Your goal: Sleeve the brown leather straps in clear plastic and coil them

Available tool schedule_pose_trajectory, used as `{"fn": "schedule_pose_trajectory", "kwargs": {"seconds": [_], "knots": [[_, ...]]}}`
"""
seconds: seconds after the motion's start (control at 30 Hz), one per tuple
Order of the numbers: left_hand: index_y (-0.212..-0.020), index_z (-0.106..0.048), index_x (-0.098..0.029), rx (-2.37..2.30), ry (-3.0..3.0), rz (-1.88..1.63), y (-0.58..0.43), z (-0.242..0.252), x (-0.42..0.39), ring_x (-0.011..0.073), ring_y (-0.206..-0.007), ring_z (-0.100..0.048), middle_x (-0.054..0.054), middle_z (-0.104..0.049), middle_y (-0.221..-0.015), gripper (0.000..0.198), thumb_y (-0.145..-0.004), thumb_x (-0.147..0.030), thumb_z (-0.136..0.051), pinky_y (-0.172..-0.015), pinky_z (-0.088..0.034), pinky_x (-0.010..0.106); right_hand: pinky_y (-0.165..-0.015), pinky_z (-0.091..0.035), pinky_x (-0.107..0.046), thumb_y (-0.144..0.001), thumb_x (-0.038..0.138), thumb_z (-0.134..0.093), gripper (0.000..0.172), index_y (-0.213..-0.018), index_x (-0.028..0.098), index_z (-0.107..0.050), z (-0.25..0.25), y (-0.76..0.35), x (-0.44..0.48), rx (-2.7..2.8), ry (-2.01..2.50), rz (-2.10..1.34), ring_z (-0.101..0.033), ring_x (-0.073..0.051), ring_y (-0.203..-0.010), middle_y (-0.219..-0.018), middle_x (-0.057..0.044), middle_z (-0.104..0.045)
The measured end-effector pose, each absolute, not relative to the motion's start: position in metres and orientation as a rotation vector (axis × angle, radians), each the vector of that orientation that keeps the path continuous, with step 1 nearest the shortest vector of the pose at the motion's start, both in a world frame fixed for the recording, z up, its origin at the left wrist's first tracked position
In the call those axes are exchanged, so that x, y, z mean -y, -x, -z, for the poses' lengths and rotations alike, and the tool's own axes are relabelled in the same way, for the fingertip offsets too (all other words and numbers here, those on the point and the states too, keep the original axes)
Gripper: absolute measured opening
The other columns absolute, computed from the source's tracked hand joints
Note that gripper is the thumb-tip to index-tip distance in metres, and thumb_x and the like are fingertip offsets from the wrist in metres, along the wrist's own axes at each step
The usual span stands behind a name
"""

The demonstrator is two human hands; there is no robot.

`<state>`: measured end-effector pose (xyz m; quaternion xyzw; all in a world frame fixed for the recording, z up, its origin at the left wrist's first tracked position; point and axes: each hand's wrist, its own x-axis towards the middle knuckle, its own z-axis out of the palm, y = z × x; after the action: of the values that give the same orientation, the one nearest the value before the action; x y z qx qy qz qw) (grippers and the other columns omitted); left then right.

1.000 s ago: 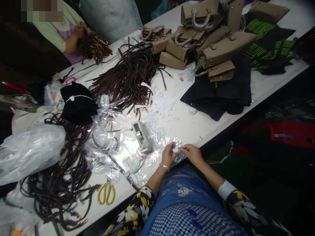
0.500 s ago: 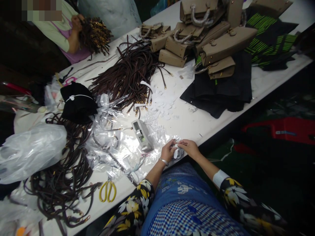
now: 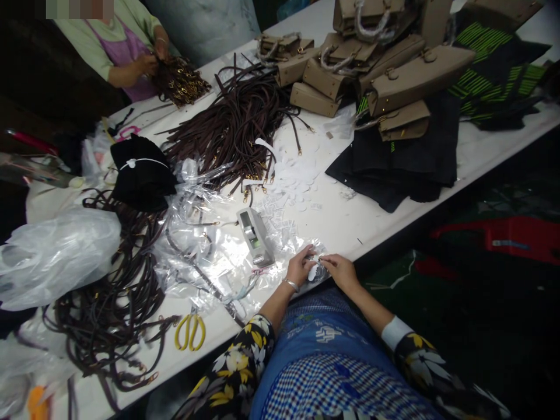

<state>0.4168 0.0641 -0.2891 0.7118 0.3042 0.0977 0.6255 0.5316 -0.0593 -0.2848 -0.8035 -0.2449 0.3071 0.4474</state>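
At the table's near edge lies a small clear plastic bag (image 3: 318, 274) with something dark and coiled inside and a white label (image 3: 312, 272) on it. My left hand (image 3: 300, 268) is at the bag's left side, its thumb and fingers closed on the plastic. From the right, my right hand (image 3: 340, 270) pinches at the bag's upper part. What its fingertips hold is too small to make out. A grey tape dispenser (image 3: 257, 242) stands to the left of my hands. White paper tags (image 3: 297, 175) are scattered beyond them.
Dark brown straps (image 3: 227, 122) lie piled mid-table, with more straps (image 3: 118, 303) at left beside plastic bags (image 3: 61, 254) and yellow-handled scissors (image 3: 190, 332). Taupe handbags (image 3: 420, 73) and black cloth bags (image 3: 398, 169) fill the far right. A co-worker (image 3: 131, 52) handles straps across the table.
My fingertips have moved slightly apart over the bag, my right hand a little lower. The co-worker's hands and strap bundle have come down toward the table. The view has shifted slightly.
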Motion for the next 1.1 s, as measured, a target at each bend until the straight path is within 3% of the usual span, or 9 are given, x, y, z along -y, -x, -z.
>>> {"fn": "schedule_pose_trajectory", "kwargs": {"seconds": [0.1,0.23,0.43,0.6,0.73,0.87,0.97,1.1], "knots": [[-0.134,-0.049,-0.025,-0.652,-1.65,-0.206,-0.418,0.289,-0.068,0.0077,-0.057,-0.056,0.004,-0.068,-0.111,0.062,-0.074,-0.011,-0.061,-0.069,-0.053,0.024,-0.08,-0.052,-0.036,-0.077,0.035,-0.062,0.017,-0.081,0.023,-0.074,0.285,-0.539,0.052,0.691,2.03,-0.757,-0.068,-0.023,-0.081,-0.085,-0.005,-0.073],[-0.14,-0.041,-0.026,-0.626,-1.676,-0.211,-0.419,0.291,-0.068,0.0081,-0.057,-0.056,0.005,-0.067,-0.112,0.071,-0.074,-0.011,-0.061,-0.069,-0.053,0.026,-0.078,-0.054,-0.036,-0.081,0.035,-0.059,0.027,-0.1,0.021,-0.071,0.28,-0.537,0.052,0.767,2.086,-0.753,-0.068,-0.023,-0.081,-0.088,-0.006,-0.074],[-0.147,-0.026,-0.027,-0.622,-1.735,-0.241,-0.414,0.29,-0.067,0.0135,-0.08,-0.064,0.011,-0.051,-0.138,0.08,-0.075,-0.008,-0.054,-0.084,-0.052,0.032,-0.091,-0.049,-0.04,-0.078,0.031,-0.064,0.039,-0.115,0.019,-0.065,0.277,-0.523,0.057,0.972,2.127,-0.713,-0.062,-0.027,-0.101,-0.109,-0.012,-0.067],[-0.149,-0.02,-0.027,-0.59,-2.133,0.007,-0.417,0.272,-0.078,0.0121,-0.086,-0.064,0.005,-0.059,-0.13,0.071,-0.084,-0.01,-0.045,-0.085,-0.051,0.028,-0.09,-0.048,-0.041,-0.081,0.016,-0.056,0.039,-0.119,0.014,-0.062,0.279,-0.516,0.05,1.089,2.16,-0.648,-0.057,-0.027,-0.1,-0.103,-0.014,-0.064],[-0.14,-0.04,-0.022,-0.656,-2.298,0.074,-0.42,0.258,-0.087,0.0157,-0.092,-0.064,0.007,-0.062,-0.122,0.049,-0.091,-0.015,-0.038,-0.085,-0.05,0.029,-0.09,-0.049,-0.041,-0.083,0.013,-0.049,0.039,-0.12,0.014,-0.062,0.282,-0.514,0.048,1.13,2.177,-0.593,-0.056,-0.026,-0.098,-0.102,-0.014,-0.062],[-0.115,-0.064,-0.024,-0.518,-2.425,0.147,-0.42,0.254,-0.095,0.0216,-0.111,-0.055,0.005,-0.062,-0.122,0.03,-0.092,-0.022,-0.045,-0.093,-0.046,0.033,-0.09,-0.049,-0.039,-0.084,0.013,-0.047,0.04,-0.121,0.017,-0.061,0.286,-0.513,0.05,1.15,2.178,-0.566,-0.056,-0.025,-0.099,-0.103,-0.012,-0.062],[-0.107,-0.068,-0.023,-0.318,-2.482,0.25,-0.424,0.256,-0.105,0.0197,-0.105,-0.057,0.004,-0.066,-0.112,0.026,-0.09,-0.02,-0.048,-0.09,-0.046,0.03,-0.094,-0.048,-0.04,-0.084,0.014,-0.047,0.04,-0.122,0.017,-0.059,0.288,-0.515,0.051,1.159,2.168,-0.558,-0.056,-0.026,-0.103,-0.107,-0.012,-0.063],[-0.11,-0.066,-0.024,-0.105,-2.531,0.336,-0.429,0.259,-0.12,0.0173,-0.102,-0.058,0.002,-0.067,-0.11,0.027,-0.091,-0.018,-0.048,-0.089,-0.045,0.027,-0.094,-0.049,-0.043,-0.086,0.017,-0.047,0.045,-0.132,0.017,-0.05,0.29,-0.516,0.054,1.146,2.16,-0.547,-0.057,-0.027,-0.105,-0.113,-0.013,-0.063]]}}
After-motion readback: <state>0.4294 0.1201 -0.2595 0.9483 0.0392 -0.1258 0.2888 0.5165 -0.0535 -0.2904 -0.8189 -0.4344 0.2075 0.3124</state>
